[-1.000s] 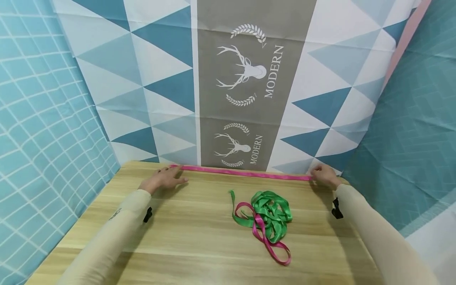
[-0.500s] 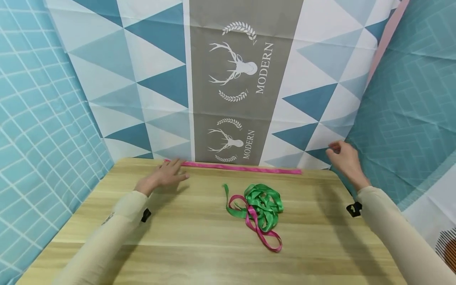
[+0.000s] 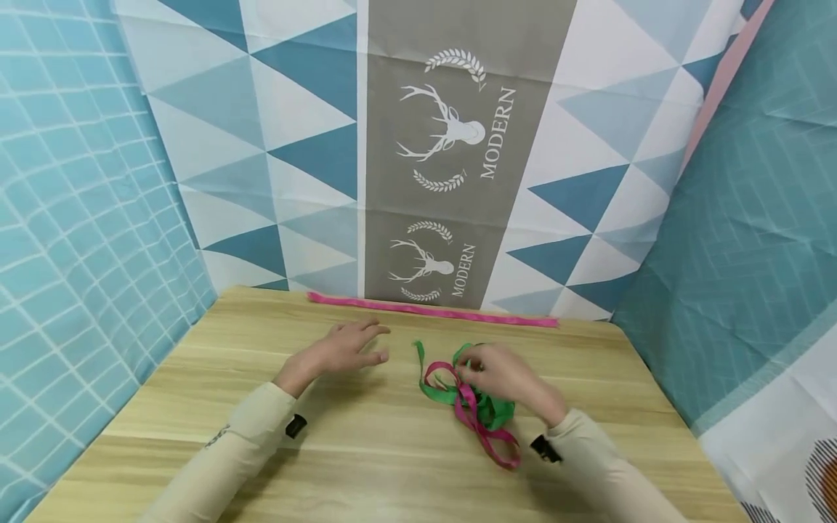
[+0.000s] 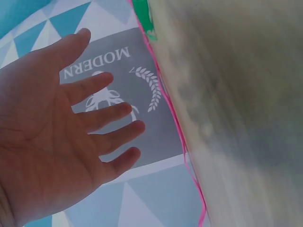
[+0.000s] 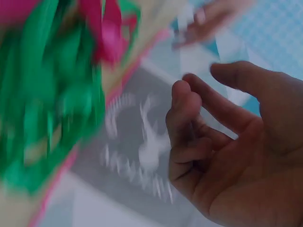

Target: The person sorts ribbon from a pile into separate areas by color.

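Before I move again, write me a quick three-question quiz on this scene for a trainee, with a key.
1. Multiple choice: Where does the straight pink ribbon lie?
A) Over the left sleeve
B) Along the far edge of the table
C) Across the right palm

2. True or false: The left hand is gripping a ribbon.

3. Fill in: In the head view, ____ covers part of the tangled green ribbon.

Key
1: B.
2: False; the left wrist view shows its fingers apart, holding nothing.
3: The right hand.
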`<action>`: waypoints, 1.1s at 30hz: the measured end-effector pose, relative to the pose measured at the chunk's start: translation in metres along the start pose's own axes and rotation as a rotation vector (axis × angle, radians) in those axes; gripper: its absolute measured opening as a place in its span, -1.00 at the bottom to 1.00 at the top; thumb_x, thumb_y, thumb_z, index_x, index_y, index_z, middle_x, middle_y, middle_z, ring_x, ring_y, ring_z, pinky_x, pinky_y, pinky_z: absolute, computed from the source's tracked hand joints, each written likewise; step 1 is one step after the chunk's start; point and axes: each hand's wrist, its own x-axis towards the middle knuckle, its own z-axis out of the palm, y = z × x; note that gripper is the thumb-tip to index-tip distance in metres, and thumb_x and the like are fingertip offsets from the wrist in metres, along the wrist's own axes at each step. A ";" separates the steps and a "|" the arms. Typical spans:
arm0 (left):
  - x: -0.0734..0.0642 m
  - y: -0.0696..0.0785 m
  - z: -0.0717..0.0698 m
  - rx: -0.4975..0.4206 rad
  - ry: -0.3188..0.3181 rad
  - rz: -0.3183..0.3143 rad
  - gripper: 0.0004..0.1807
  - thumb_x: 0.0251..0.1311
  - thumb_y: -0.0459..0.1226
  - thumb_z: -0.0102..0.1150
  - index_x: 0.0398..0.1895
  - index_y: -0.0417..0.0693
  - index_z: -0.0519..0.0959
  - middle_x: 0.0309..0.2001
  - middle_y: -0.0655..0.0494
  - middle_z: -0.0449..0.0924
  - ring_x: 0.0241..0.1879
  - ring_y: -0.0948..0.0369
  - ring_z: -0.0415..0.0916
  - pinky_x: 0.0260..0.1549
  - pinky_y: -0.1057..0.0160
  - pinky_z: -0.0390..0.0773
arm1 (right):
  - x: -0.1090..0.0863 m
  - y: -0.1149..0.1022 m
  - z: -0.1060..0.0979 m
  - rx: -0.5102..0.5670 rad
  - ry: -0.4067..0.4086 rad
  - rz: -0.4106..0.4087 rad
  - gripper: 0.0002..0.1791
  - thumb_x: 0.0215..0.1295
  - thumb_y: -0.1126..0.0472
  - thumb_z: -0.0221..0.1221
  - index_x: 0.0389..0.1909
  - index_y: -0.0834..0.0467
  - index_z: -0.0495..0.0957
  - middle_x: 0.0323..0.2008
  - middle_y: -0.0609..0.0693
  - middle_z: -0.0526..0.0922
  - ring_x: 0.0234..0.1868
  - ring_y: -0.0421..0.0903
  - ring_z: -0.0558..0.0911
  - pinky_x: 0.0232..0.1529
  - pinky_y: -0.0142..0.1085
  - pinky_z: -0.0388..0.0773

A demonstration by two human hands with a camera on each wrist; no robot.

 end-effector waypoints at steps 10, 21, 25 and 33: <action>0.002 0.007 0.006 0.003 -0.045 0.008 -0.54 0.47 -0.03 0.14 0.28 -0.07 0.56 0.29 -0.05 0.48 0.31 -0.04 0.38 0.18 -0.36 0.30 | 0.027 -0.004 0.070 -0.144 -0.100 0.053 -0.88 0.31 0.10 0.41 -0.25 0.05 0.72 -0.35 -0.14 0.59 -0.38 -0.21 0.50 -0.41 -0.23 0.50; 0.000 0.024 0.013 -0.066 -0.055 0.105 -0.57 0.46 -0.08 0.17 0.28 -0.04 0.55 0.28 0.02 0.48 0.30 0.04 0.40 0.23 -0.13 0.37 | 0.021 -0.009 0.059 -0.048 -0.035 -0.012 -0.90 0.26 0.26 0.43 -0.37 0.06 0.68 -0.38 -0.08 0.48 -0.39 -0.16 0.43 -0.39 -0.17 0.44; 0.003 0.035 0.017 -0.162 -0.061 0.170 -0.49 0.46 0.00 0.17 0.40 0.11 0.46 0.36 0.19 0.41 0.38 0.16 0.30 0.31 0.00 0.31 | 0.016 -0.016 0.040 -0.047 -0.005 -0.043 -0.95 0.28 0.27 0.41 -0.29 0.07 0.72 -0.36 -0.11 0.49 -0.38 -0.16 0.46 -0.39 -0.19 0.47; 0.007 0.047 0.030 -0.356 -0.078 0.281 -0.47 0.42 0.08 0.20 0.38 0.15 0.49 0.43 0.14 0.32 0.42 0.18 0.22 0.35 0.00 0.24 | 0.012 -0.023 0.023 -0.020 -0.046 -0.182 -0.87 0.35 0.40 0.30 -0.26 0.13 0.77 -0.34 -0.10 0.72 -0.36 -0.27 0.59 -0.31 -0.29 0.57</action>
